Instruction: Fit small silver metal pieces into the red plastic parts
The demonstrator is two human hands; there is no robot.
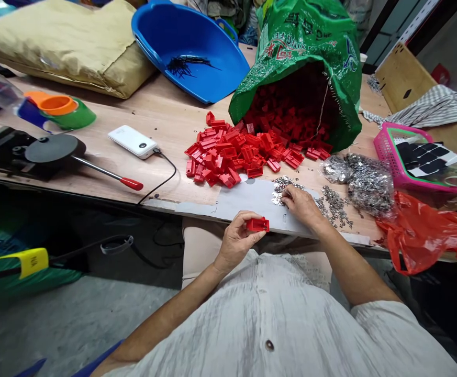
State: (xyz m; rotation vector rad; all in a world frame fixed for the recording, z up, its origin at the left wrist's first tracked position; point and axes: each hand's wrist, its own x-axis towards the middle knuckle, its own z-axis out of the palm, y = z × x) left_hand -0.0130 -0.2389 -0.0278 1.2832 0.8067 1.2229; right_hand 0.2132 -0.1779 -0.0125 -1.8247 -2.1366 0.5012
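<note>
My left hand point(236, 240) is closed on a small red plastic housing point(258, 224), held just off the table's front edge with its hollow side showing. Over a scatter of small flat metal pieces point(280, 189) is my right hand point(301, 205), its fingertips pinched together among them. Whether a piece sits between those fingertips is hidden. A second spread of small metal parts point(335, 205) lies right of that hand. Behind both hands, a heap of red plastic housings point(228, 152) spills from the mouth of a green woven sack point(299, 31).
A blue basin point(220, 78) with thin black pieces stands at the back. Left are a white power bank point(132, 141) with a cable and a red-tipped lever point(110, 173). Bagged metal parts point(369, 183), a pink basket point(385, 152) and a red plastic bag point(432, 230) lie right.
</note>
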